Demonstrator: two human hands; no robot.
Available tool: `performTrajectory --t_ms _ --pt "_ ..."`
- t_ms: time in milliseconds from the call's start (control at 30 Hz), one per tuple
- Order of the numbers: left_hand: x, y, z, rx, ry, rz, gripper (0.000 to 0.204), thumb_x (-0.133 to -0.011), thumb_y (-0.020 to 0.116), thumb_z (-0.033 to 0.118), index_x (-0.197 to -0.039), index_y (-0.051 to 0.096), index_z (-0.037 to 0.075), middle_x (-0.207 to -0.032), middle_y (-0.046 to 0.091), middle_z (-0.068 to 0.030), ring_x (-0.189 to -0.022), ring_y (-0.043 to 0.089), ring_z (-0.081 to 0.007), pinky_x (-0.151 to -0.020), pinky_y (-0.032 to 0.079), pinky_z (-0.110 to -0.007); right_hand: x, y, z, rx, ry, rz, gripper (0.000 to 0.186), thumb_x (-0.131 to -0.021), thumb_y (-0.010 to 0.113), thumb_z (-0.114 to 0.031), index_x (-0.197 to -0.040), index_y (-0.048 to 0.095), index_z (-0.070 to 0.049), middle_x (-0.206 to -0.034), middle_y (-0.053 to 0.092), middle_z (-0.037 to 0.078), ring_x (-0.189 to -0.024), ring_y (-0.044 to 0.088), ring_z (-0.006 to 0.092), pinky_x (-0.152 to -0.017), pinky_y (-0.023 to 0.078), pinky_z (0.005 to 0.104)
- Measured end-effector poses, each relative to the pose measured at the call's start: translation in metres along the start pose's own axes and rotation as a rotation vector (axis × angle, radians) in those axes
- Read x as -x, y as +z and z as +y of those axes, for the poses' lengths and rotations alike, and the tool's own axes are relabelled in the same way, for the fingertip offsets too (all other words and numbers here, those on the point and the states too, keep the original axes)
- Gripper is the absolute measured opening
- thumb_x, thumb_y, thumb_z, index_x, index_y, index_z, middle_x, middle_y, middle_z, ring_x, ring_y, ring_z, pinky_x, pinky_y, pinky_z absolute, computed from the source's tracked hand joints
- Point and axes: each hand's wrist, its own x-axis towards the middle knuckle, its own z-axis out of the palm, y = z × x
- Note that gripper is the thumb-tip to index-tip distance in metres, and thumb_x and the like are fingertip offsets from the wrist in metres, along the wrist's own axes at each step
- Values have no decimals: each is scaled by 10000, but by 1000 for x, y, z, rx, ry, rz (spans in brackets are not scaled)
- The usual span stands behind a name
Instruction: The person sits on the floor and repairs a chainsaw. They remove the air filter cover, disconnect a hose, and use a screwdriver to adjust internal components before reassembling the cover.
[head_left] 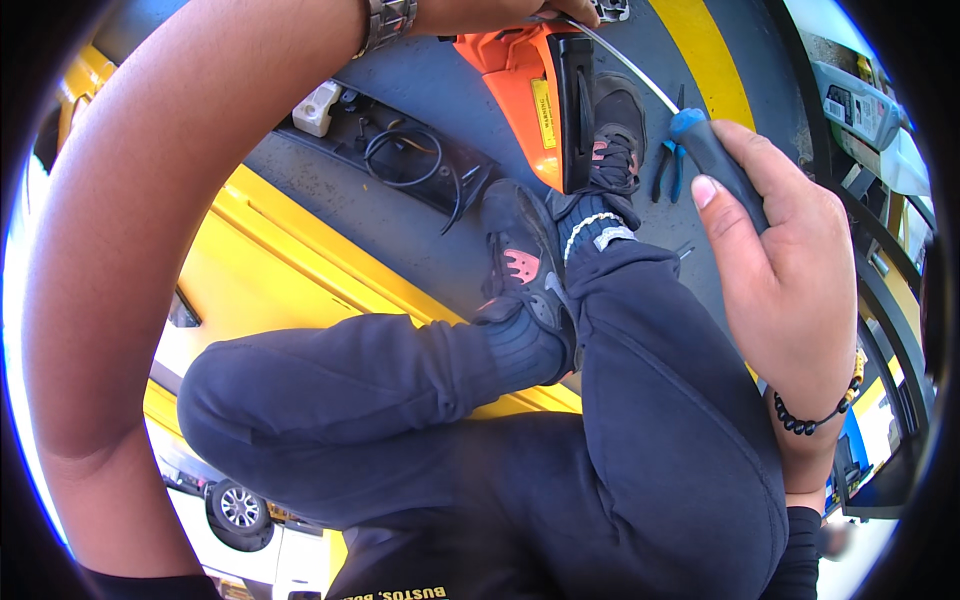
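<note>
In my right hand point(775, 240) is a screwdriver point(728, 165) with a grey and blue handle, my fingers wrapped round it and the thumb along its side. Its long metal shaft slants up and left to my left hand point(560, 12). At the top edge the left fingers are curled close to the shaft's far end and partly cut off, so what they grip is hidden. Just below them an orange and black power tool body point(520, 90), its kind unclear, stands near my shoes, with a yellow label on its side.
Blue-handled pliers point(668, 168) lie on the grey floor beside my shoe point(618, 130). Left of the shoes, a dark tray point(460, 160) holds a looped cable point(403, 157) and a white part point(316, 108). A dark rack point(880, 225) with bottles stands at the right, a yellow surface point(290, 270) at the left.
</note>
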Motion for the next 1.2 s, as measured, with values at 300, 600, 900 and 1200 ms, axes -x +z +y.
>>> performTrajectory --t_ms 300,600,900,1200 --pt "2 -4 4 24 -21 -10 291 -1007 568 233 -1213 774 230 -1111 588 -119 -998 667 -274 -903 536 -410 5 1 -3 -21 15 3 293 -971 664 -81 -1216 652 78 -764 665 135 -666 617 181 -672 490 299" --pt "2 -3 6 -26 -28 -39 298 -1017 563 249 -1237 763 234 -1109 585 -115 -992 658 -266 -902 538 -400 4 2 -6 20 13 10 290 -963 664 -81 -1203 660 82 -771 676 162 -670 649 217 -683 503 317" --pt "2 -3 4 -20 -17 -30 289 -1011 578 258 -1233 763 249 -1123 581 -114 -991 659 -263 -906 532 -396 -1 10 6 -72 91 -23 284 -966 643 -95 -1197 658 69 -730 611 108 -660 561 114 -645 470 283" --pt "31 39 23 65 -146 428 331 -878 683 141 -1205 731 152 -1125 560 -92 -1095 590 -263 -957 483 -392 12 -5 84 -633 365 -137 341 -965 600 -138 -1256 563 36 -853 569 4 -757 529 102 -689 432 240"
